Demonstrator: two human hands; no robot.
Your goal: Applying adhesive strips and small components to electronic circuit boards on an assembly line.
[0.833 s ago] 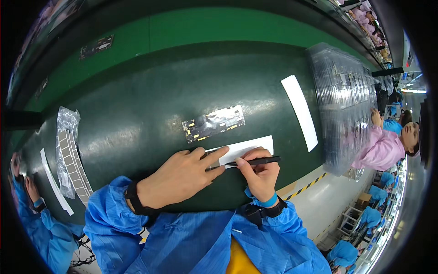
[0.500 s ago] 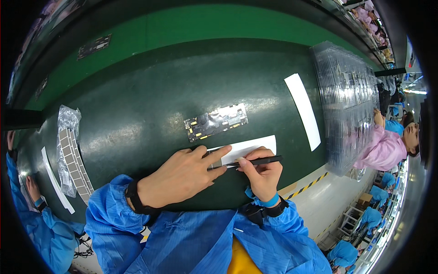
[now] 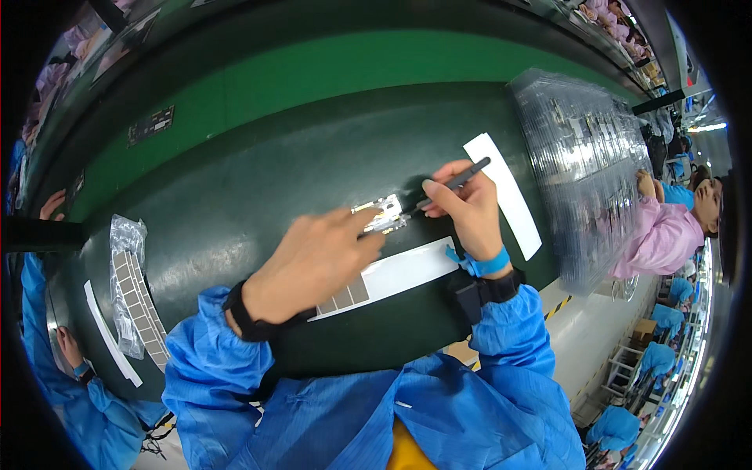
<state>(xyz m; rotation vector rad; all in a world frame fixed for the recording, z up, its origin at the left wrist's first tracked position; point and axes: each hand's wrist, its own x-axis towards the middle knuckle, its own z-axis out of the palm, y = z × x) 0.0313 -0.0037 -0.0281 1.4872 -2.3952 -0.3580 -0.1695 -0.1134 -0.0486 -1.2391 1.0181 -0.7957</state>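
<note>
My right hand [image 3: 474, 207] is closed around slim black tweezers [image 3: 468, 174], whose lower end points at the circuit board [image 3: 394, 210]. A dark patch shows beside that end, too unclear to name. Fingers of my left hand [image 3: 313, 258] stretch out over the board's left part, slightly blurred, and hide it. Below the board lies a white backing strip [image 3: 411, 268] with grey rectangular stickers [image 3: 345, 298] at its left end, partly under my left hand.
Another white strip [image 3: 507, 196] lies at the right, beside a tall stack of clear plastic trays [image 3: 572, 180]. At the left are grey sticker sheets [image 3: 137, 305] on clear wrap [image 3: 127, 235]. A co-worker's hand [image 3: 69, 345] rests farther left. Another board [image 3: 151, 125] lies on the green strip.
Both hands have moved up from the sticker strip to the circuit board, the tweezers still in my right hand. More grey stickers on the strip are now uncovered.
</note>
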